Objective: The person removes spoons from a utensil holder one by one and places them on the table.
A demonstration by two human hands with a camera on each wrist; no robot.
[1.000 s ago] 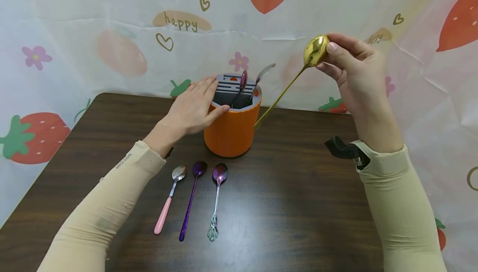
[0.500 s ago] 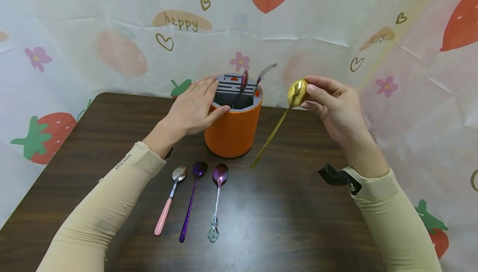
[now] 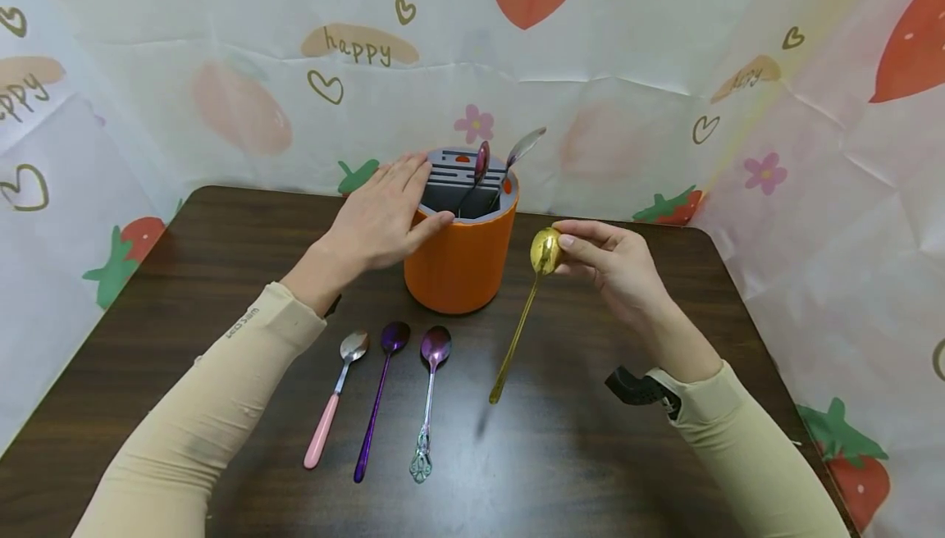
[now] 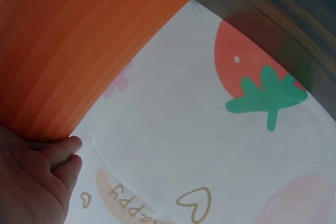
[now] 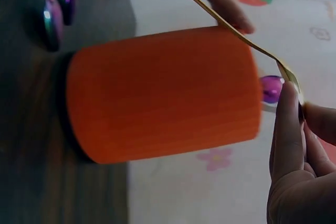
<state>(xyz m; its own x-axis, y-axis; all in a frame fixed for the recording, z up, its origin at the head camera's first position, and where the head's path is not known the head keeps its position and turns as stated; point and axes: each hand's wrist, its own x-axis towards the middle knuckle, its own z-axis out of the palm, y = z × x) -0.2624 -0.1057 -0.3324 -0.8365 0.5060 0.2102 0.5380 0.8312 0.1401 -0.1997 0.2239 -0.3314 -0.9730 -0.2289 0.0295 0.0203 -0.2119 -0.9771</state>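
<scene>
– While the pink spoon (image 3: 335,398) is lying leftmost on the table (image 3: 583,481), what's the left hand (image 3: 380,214) doing?
– It's resting on the holder (image 3: 458,271), left side of the rim, fingers straight.
– Next?
– The purple spoon (image 3: 375,407) is lying beside the pink one, then the ornate spoon (image 3: 428,390). The holder is standing upright behind, two spoons (image 3: 482,162) sticking out bowl-up.
– And the gold spoon (image 3: 545,253)?
– It's hanging tilted right of the holder, apart from it, handle pointing down at the table. The right hand (image 3: 613,267) is pinching its bowl.
</scene>
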